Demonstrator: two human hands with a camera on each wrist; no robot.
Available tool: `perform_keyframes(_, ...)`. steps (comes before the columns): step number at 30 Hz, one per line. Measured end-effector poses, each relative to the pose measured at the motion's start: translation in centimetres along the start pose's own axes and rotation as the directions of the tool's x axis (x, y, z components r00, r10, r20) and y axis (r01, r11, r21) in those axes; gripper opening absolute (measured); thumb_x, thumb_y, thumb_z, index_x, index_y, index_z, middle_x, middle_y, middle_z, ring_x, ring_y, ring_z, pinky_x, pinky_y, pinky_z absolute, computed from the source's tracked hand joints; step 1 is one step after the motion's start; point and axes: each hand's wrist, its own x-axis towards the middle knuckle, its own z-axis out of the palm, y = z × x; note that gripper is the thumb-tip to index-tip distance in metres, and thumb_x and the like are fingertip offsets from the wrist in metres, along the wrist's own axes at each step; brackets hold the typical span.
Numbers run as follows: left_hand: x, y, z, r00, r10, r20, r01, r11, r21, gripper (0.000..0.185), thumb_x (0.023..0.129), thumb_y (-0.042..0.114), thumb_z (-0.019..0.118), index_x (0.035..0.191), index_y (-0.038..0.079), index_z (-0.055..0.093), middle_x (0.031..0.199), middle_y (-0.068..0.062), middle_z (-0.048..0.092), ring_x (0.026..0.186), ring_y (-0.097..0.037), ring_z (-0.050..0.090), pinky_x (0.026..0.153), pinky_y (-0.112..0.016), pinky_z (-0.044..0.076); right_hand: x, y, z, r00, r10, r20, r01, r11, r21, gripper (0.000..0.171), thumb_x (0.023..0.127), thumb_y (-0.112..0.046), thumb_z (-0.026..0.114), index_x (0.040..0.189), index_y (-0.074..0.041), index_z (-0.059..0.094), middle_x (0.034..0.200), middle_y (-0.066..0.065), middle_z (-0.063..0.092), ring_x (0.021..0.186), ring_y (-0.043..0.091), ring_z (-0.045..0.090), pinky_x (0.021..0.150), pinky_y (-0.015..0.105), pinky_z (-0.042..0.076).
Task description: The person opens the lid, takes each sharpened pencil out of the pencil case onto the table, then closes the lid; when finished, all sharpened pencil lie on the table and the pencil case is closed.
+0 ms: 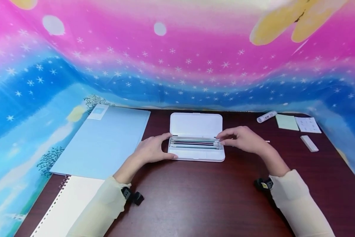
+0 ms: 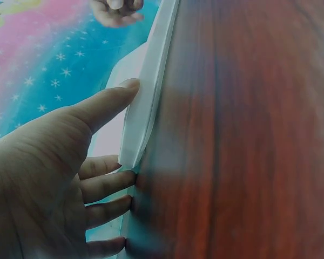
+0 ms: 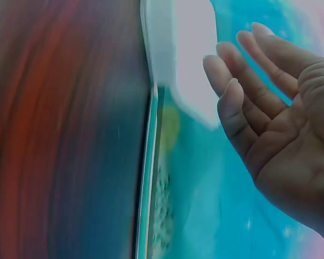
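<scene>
a: head view: white pencil case (image 1: 196, 141) open at mid-table, lid up, row of pencils (image 1: 195, 143) inside. left hand (image 1: 152, 150) resting against its left end, thumb along the front, fingers lightly bent, not wrapped round anything. right hand (image 1: 243, 139) hovering at the right end, fingertips by the pencil tips; contact impossible to tell.

b: around it?

a: light blue folder (image 1: 103, 141) just left of the case, overlapping a spiral notebook (image 1: 68, 204) nearer the front edge. far right, well apart: glue stick (image 1: 266, 116), green sticky notes (image 1: 287, 122), white card (image 1: 308, 125), eraser (image 1: 309, 143). nothing lying between hands and case. starry pink-and-blue cloth (image 1: 177, 59) behind and at both sides.

b: wrist views?

a: left wrist: thumb (image 2: 110, 102) pressed on the case's edge, other fingertips meeting table (image 1: 195, 204) and case base; not clear from the head. right wrist: right palm open, fingers straight and spread, holding nothing, apart from the lid; pencils out of sight there.
</scene>
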Motion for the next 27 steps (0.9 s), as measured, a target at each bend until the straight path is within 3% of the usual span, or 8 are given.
perform_keyframes(5, 0.0, 0.1, 0.1, 1.000, -0.015, 0.004, 0.015, 1.000, -0.010, 0.095, 0.072, 0.072, 0.076, 0.152, 0.029, 0.046, 0.142, -0.002, 0.062, 0.120, -0.030, 0.064, 0.097, -0.054, 0.051, 1.2, -1.5, 1.7, 0.994, -0.065, 0.085, 0.068, 0.997, -0.030, 0.029, 0.095, -0.021, 0.072, 0.124, -0.017, 0.075, 0.116, -0.001, 0.077, 0.108, 0.017, 0.071, 0.091, 0.042, 0.057)
perform_keyframes(11, 0.0, 0.1, 0.2, 1.000, -0.011, -0.003, 0.011, 1.000, -0.018, 0.094, 0.072, 0.072, 0.077, 0.151, 0.029, 0.047, 0.140, -0.002, 0.064, 0.118, -0.028, 0.064, 0.097, -0.052, 0.051, 2.2, -2.5, 3.0, 0.985, -0.055, 0.165, 0.076, 0.989, -0.127, 0.029, 0.094, -0.019, 0.073, 0.122, -0.018, 0.076, 0.120, 0.001, 0.076, 0.112, 0.019, 0.070, 0.094, 0.043, 0.056)
perform_keyframes(20, -0.1, 0.1, 0.1, 1.000, -0.014, -0.001, 0.014, 1.000, -0.023, 0.095, 0.073, 0.071, 0.077, 0.151, 0.028, 0.046, 0.142, -0.002, 0.062, 0.121, -0.030, 0.063, 0.098, -0.054, 0.051, 3.2, -3.1, 3.7, 0.982, -0.063, 0.180, 0.097, 0.978, -0.186, 0.022, 0.096, -0.011, 0.069, 0.114, -0.019, 0.078, 0.107, 0.000, 0.074, 0.090, 0.013, 0.063, 0.085, 0.037, 0.053)
perform_keyframes(27, 0.1, 0.1, 0.2, 1.000, -0.015, 0.004, 0.015, 1.000, -0.020, 0.095, 0.073, 0.071, 0.077, 0.152, 0.029, 0.045, 0.143, -0.001, 0.061, 0.123, -0.029, 0.062, 0.099, -0.054, 0.050, 3.0, -2.7, 3.7, 0.987, -0.073, 0.143, 0.096, 0.982, -0.163, 0.018, 0.093, -0.013, 0.073, 0.109, -0.020, 0.079, 0.083, -0.005, 0.062, 0.078, 0.013, 0.053, 0.078, 0.034, 0.045)
